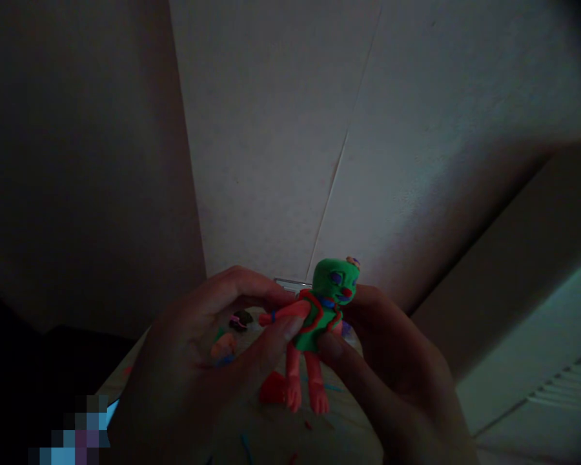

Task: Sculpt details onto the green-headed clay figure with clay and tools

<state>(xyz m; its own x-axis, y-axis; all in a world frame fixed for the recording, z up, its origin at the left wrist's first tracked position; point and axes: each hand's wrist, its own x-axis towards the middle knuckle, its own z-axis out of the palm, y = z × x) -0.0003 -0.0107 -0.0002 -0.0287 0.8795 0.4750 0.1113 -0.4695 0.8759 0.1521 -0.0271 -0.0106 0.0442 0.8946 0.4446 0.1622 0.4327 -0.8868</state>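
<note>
A small clay figure point(319, 316) with a green head, green body and orange-pink arms and legs is held up between both hands. My left hand point(198, 361) pinches its body from the left, thumb pressed near the figure's waist and fingers curled behind its outstretched arm. From the right, my right hand point(397, 361) grips the body, the thumb on the lower torso. The legs dangle free above the work surface. The scene is very dim.
Below the hands lies a pale board point(281, 433) with clay bits: a red lump point(272, 389), a dark piece point(241, 320), an orange piece point(223, 347) and thin coloured strips. Tiled floor point(368, 129) spreads behind. A pale vented panel point(552, 381) sits at right.
</note>
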